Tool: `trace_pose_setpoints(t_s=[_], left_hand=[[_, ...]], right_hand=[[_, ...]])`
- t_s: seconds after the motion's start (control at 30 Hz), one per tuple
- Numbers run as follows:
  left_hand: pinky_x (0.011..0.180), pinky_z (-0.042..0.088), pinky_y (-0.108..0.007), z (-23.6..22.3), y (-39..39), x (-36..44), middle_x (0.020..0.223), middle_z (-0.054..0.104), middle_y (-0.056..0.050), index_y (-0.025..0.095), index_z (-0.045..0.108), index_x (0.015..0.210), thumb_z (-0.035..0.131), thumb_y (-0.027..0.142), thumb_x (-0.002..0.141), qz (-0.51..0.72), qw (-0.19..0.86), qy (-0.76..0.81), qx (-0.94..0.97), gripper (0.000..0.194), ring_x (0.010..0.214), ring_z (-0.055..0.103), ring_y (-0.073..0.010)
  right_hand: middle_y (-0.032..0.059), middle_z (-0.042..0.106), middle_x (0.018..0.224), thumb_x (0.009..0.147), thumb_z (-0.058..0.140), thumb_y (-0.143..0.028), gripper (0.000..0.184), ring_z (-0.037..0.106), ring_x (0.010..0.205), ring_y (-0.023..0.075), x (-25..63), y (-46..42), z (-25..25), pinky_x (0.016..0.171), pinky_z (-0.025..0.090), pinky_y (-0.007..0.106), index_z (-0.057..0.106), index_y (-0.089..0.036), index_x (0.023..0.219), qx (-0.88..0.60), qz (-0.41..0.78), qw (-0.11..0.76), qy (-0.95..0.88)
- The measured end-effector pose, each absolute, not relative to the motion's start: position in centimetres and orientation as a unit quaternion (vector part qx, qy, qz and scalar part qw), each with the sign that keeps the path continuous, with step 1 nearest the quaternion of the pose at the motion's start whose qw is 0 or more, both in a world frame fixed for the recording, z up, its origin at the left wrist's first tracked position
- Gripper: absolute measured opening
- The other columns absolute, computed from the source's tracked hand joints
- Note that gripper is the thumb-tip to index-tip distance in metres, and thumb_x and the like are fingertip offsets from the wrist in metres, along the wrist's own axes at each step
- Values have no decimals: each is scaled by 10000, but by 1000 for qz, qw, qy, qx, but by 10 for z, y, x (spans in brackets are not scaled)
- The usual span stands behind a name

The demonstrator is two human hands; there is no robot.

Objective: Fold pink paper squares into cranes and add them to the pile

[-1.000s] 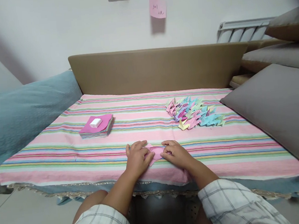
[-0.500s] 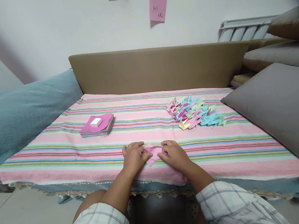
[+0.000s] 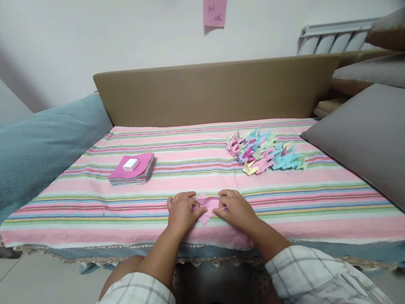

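A small piece of pink origami paper [image 3: 210,204], partly folded, lies on the striped cloth near its front edge. My left hand [image 3: 182,212] pinches its left side between thumb and fingers. On the opposite side my right hand [image 3: 235,208] grips the paper the same way, thumb toward the middle. The fingers hide both side corners. Beyond my right hand sits a cluster of folded paper cranes [image 3: 260,152] in pink, blue, yellow, green and purple. Farther left stands a stack of coloured paper sheets [image 3: 133,178] with a small white block [image 3: 130,165] on top.
The striped cloth [image 3: 187,144] covers the seat of a sofa. A brown backrest board [image 3: 218,93] runs along the back. Grey cushions [image 3: 376,140] pile up at the right, and a blue-covered armrest [image 3: 40,139] borders the left. A pink note [image 3: 215,8] hangs on the wall.
Both hands keep their hold on the pink paper, with hardly any movement. The whole view has shifted very slightly.
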State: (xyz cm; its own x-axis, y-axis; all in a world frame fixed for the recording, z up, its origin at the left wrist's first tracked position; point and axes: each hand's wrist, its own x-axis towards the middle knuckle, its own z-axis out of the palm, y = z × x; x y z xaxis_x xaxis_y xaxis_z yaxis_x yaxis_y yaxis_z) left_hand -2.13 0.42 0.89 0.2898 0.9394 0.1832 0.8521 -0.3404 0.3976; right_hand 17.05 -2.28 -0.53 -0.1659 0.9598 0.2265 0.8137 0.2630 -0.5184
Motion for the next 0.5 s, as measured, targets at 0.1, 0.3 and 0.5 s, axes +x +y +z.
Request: trace_pose_setpoints(t_s=[0.1,0.3,0.5], left_hand=[[1019,185,-583,8,4,-21,1177,625,3,267,673,668,696,445,670,192,112,564,795,179,1138,488,-272],[1026,159,-591,7,5,-21,1183,619,8,282,687,696,683,448,678,196,115,564,794,166,1146,481,-272],[1038,144,-580,7,6,-23,1225,592,-6,285,692,739,723,497,608,191,151,564,789,251,1170,462,-276]], right_hand=[[81,585,1095,726,670,-323,152,492,1047,235,171,-23,-6,905,382,373,625,-194,660,-584,147,268,-752],[80,568,1137,756,627,-384,182,468,1094,250,164,-25,-7,956,346,418,676,-216,708,-611,184,296,-711],[65,551,1176,724,657,-359,140,446,1117,266,161,-26,-8,963,337,437,688,-231,678,-622,200,302,-695]])
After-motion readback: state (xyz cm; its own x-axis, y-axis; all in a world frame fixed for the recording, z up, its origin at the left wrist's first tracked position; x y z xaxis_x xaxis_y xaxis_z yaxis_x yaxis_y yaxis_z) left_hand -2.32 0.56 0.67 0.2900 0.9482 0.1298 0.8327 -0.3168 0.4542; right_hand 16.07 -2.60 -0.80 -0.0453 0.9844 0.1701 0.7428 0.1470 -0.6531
